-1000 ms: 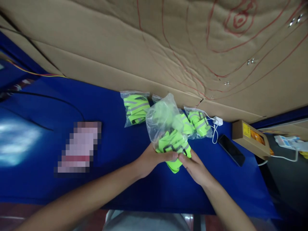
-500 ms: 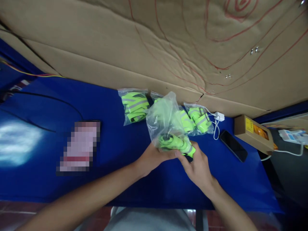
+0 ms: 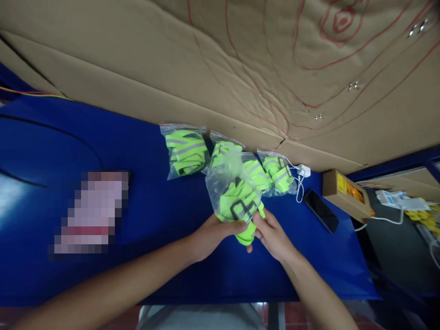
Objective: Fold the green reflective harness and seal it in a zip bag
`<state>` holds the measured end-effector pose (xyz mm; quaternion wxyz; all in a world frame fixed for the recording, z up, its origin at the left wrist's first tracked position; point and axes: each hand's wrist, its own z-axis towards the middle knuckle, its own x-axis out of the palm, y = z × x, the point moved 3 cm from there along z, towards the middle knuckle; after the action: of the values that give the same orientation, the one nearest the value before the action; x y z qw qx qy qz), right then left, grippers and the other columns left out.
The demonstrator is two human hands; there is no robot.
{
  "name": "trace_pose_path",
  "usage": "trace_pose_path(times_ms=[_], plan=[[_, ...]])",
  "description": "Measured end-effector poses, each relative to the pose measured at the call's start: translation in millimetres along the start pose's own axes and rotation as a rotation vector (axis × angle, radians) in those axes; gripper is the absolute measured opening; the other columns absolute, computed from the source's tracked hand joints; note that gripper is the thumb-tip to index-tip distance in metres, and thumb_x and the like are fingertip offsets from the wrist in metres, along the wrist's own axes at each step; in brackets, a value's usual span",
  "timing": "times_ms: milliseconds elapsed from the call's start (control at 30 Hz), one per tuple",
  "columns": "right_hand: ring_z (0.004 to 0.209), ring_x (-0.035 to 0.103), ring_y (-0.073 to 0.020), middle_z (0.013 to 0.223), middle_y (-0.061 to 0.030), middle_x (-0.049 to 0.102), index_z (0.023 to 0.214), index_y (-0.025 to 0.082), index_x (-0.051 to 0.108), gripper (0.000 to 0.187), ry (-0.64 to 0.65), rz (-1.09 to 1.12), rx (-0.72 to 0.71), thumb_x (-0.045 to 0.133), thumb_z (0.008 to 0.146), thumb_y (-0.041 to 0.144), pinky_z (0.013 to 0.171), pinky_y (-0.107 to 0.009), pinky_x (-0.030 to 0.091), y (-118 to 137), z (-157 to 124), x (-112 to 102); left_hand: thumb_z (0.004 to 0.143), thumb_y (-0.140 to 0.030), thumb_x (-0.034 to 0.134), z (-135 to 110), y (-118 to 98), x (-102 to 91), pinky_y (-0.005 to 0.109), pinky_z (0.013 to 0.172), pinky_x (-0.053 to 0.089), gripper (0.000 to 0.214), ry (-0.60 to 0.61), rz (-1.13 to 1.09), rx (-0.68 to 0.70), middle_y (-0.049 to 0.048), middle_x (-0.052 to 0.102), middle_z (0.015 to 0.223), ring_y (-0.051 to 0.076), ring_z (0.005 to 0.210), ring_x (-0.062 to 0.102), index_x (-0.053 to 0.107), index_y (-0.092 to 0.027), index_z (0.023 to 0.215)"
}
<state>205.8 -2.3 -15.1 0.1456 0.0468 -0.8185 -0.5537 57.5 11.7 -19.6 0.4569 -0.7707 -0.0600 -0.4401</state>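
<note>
Both hands meet above the blue table [image 3: 144, 137] at a clear plastic bag [image 3: 227, 183] that stands upright. A folded neon-green reflective strap bundle [image 3: 240, 208] sits partly inside the bag, its lower end sticking out of the mouth. My left hand [image 3: 209, 233] grips the bag's mouth and the bundle from the left, fingers closed. From the right, my right hand [image 3: 271, 233] pinches the bundle's lower end. Several filled bags of the same green straps [image 3: 185, 151] lie in a row behind, against the cardboard.
A large cardboard sheet [image 3: 240, 68] with red lines leans along the table's back. A black phone [image 3: 321, 210], a white charger [image 3: 302, 171] with cable and a small cardboard box [image 3: 347, 195] lie at the right. A pixelated flat object [image 3: 91, 211] lies at the left.
The green bundle has turned and slid deeper into the bag, and the bag's top has sagged lower. Both hands stay at the bag's mouth.
</note>
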Motion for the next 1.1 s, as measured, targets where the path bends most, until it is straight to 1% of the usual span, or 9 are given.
trace_pose_path(times_ms=[100, 167, 333, 500, 600, 733, 900, 1000, 1100], plan=[[0.078, 0.074, -0.0216, 0.099, -0.0044, 0.077, 0.128, 0.025, 0.066, 0.042, -0.202, -0.276, -0.213, 0.072, 0.093, 0.048, 0.076, -0.033, 0.063, 7.4, -4.5, -4.5, 0.071, -0.037, 0.092, 1.5, 9.0, -9.1, 0.036, 0.083, 0.055, 0.036, -0.155, 0.041, 0.026, 0.0074, 0.079, 0.094, 0.024, 0.086, 0.072, 0.078, -0.016, 0.098], [0.098, 0.074, -0.0242, 0.110, -0.0052, 0.077, 0.132, 0.026, 0.066, 0.042, -0.218, -0.328, -0.251, 0.073, 0.093, 0.043, 0.089, -0.034, 0.062, 14.8, -6.3, -5.8, 0.076, -0.038, 0.090, 2.3, 14.1, -10.7, 0.037, 0.093, 0.052, 0.039, -0.198, 0.050, 0.031, 0.0085, 0.078, 0.112, 0.026, 0.104, 0.070, 0.078, -0.019, 0.108], [0.091, 0.075, -0.0200, 0.113, -0.0027, 0.076, 0.140, 0.027, 0.062, 0.049, 0.031, -0.186, -0.160, 0.071, 0.095, 0.042, 0.082, -0.034, 0.065, 28.6, -3.3, -3.2, 0.074, -0.044, 0.090, 2.9, 9.7, -6.5, 0.038, 0.094, 0.051, 0.050, -0.129, 0.032, 0.037, 0.0093, 0.077, 0.120, 0.029, 0.112, 0.068, 0.076, -0.021, 0.116], [0.088, 0.076, -0.0191, 0.104, -0.0024, 0.079, 0.120, 0.021, 0.075, 0.038, 0.056, -0.061, -0.080, 0.081, 0.087, 0.038, 0.085, -0.035, 0.065, 22.9, 0.3, -9.2, 0.068, -0.039, 0.095, 1.0, -12.4, -8.2, 0.039, 0.093, 0.055, 0.053, -0.280, 0.035, 0.201, 0.0073, 0.078, 0.112, 0.030, 0.107, 0.071, 0.075, -0.021, 0.114], [0.092, 0.077, -0.0210, 0.101, -0.0037, 0.080, 0.111, 0.019, 0.079, 0.040, 0.095, 0.095, 0.034, 0.090, 0.077, 0.037, 0.091, -0.038, 0.063, 16.8, 1.2, -11.8, 0.069, -0.038, 0.094, -0.9, -18.8, -5.8, 0.039, 0.095, 0.056, 0.055, -0.281, 0.035, 0.234, 0.0077, 0.078, 0.119, 0.031, 0.111, 0.071, 0.075, -0.021, 0.117], [0.091, 0.076, -0.0220, 0.096, -0.0029, 0.080, 0.101, 0.021, 0.079, 0.037, -0.040, 0.167, -0.007, 0.094, 0.069, 0.031, 0.086, -0.036, 0.063, 11.7, 4.5, -0.8, 0.069, -0.041, 0.093, -3.3, -8.3, -1.3, 0.041, 0.098, 0.056, 0.054, -0.257, 0.023, 0.217, 0.0085, 0.077, 0.121, 0.031, 0.114, 0.071, 0.076, -0.021, 0.117], [0.093, 0.076, -0.0261, 0.086, -0.0033, 0.079, 0.095, 0.023, 0.078, 0.031, -0.246, 0.238, -0.122, 0.092, 0.069, 0.033, 0.086, -0.039, 0.063, 5.0, 5.3, 16.5, 0.069, -0.035, 0.094, -0.6, 12.1, 3.9, 0.043, 0.104, 0.053, 0.046, -0.250, 0.061, 0.067, 0.0078, 0.079, 0.120, 0.032, 0.119, 0.069, 0.079, -0.022, 0.111], [0.096, 0.076, -0.0258, 0.092, -0.0043, 0.080, 0.098, 0.023, 0.079, 0.029, -0.100, 0.302, -0.046, 0.089, 0.072, 0.030, 0.094, -0.042, 0.060, 6.7, 4.3, 15.9, 0.074, -0.036, 0.091, 3.1, 4.6, 0.8, 0.043, 0.107, 0.051, 0.042, -0.256, 0.038, 0.073, 0.0081, 0.078, 0.122, 0.032, 0.121, 0.069, 0.080, -0.021, 0.112], [0.120, 0.070, -0.0266, 0.126, -0.0074, 0.075, 0.123, 0.027, 0.075, 0.048, 0.146, 0.352, 0.013, 0.086, 0.076, 0.028, 0.112, -0.048, 0.049, 12.4, 1.7, 14.0, 0.077, -0.039, 0.089, 5.9, -3.8, -3.2, 0.044, 0.107, 0.051, 0.042, -0.257, 0.045, 0.072, 0.0096, 0.079, 0.118, 0.032, 0.118, 0.070, 0.078, -0.018, 0.112]])
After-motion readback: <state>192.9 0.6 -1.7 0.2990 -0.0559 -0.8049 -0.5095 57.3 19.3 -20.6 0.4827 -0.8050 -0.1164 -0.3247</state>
